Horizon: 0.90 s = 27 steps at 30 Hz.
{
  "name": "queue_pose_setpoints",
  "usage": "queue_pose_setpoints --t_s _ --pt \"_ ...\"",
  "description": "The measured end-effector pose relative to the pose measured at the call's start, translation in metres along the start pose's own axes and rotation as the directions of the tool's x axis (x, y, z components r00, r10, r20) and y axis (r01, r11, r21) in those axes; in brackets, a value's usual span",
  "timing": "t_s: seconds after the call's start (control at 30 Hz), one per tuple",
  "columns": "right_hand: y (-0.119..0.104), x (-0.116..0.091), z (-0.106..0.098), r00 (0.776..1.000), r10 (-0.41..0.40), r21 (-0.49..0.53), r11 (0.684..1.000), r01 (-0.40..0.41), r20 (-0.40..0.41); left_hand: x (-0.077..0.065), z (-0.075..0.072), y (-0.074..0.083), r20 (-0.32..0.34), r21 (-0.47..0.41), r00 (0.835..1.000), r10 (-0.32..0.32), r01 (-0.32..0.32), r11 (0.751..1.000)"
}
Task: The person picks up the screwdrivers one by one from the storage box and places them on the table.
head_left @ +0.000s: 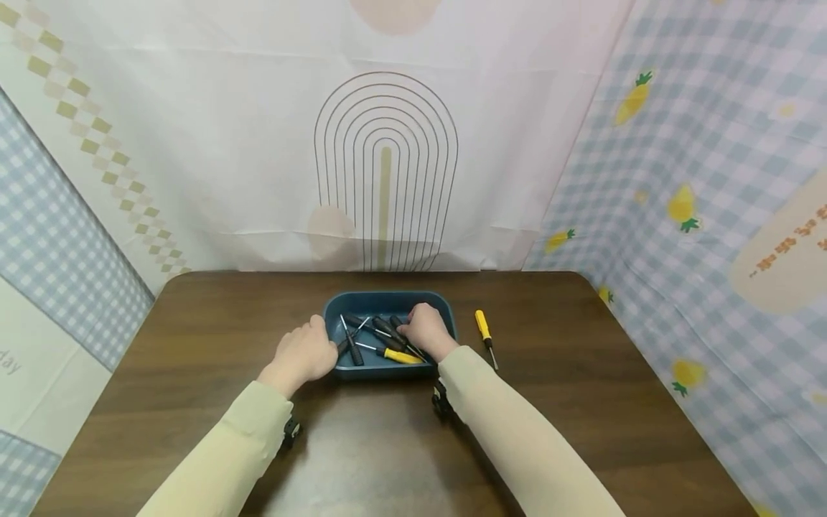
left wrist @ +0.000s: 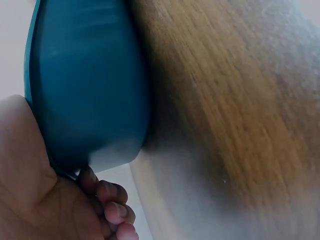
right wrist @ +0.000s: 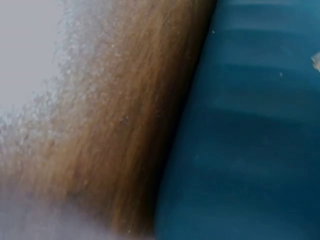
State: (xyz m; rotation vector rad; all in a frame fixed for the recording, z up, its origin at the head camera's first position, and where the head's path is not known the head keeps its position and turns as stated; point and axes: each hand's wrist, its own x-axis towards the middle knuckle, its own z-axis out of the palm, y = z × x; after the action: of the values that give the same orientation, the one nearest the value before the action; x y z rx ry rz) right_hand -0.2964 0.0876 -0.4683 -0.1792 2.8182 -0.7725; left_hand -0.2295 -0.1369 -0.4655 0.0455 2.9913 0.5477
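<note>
Gripped at its left end: one blue bin (head_left: 388, 372), held by the left hand (head_left: 304, 353).

Bin sits on one table (head_left: 549, 431); inside lie one yellow screwdriver (head_left: 402, 357) and at least four dark screwdrivers (head_left: 354, 350), overlapping; one more yellow screwdriver (head_left: 482, 325) lies right of it; the right hand (head_left: 426, 330) dips in among dark handles, whether pinching one I cannot tell.

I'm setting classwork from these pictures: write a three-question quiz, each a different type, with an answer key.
1. Short answer: which hand grips the left end of the tray?
2. True or false: the right hand reaches inside the tray.
3. How many yellow-handled screwdrivers show? A) one B) two C) four

Key: 1. The left hand. 2. True. 3. B: one inside the tray, one on the table.
</note>
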Motion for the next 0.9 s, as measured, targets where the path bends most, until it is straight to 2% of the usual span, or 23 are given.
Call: queue_pose_setpoints --t_s 0.1,0.23,0.43,0.7,0.9 --pt "-0.002 0.001 0.002 1.000 -0.025 -0.043 0.999 0.025 -0.016 0.000 -0.002 0.000 -0.006 0.001 1.000 0.002 -0.002 1.000" --pt "-0.004 0.002 0.004 0.999 -0.033 -0.084 0.996 0.034 0.005 -0.001 -0.002 0.001 -0.005 0.007 1.000 0.000 0.000 1.000" --pt "-0.004 0.001 0.005 0.999 -0.030 -0.075 0.997 0.032 0.027 -0.003 -0.002 0.003 -0.018 0.007 1.000 -0.011 0.011 1.000" --pt "-0.004 -0.006 -0.005 0.999 0.007 0.033 0.999 -0.009 0.041 -0.002 -0.001 0.004 -0.010 0.003 1.000 -0.013 0.013 1.000" --pt "-0.005 -0.011 -0.015 1.000 -0.018 0.094 0.995 0.019 -0.009 -0.001 0.000 0.003 -0.001 -0.012 1.000 -0.013 0.013 1.000"
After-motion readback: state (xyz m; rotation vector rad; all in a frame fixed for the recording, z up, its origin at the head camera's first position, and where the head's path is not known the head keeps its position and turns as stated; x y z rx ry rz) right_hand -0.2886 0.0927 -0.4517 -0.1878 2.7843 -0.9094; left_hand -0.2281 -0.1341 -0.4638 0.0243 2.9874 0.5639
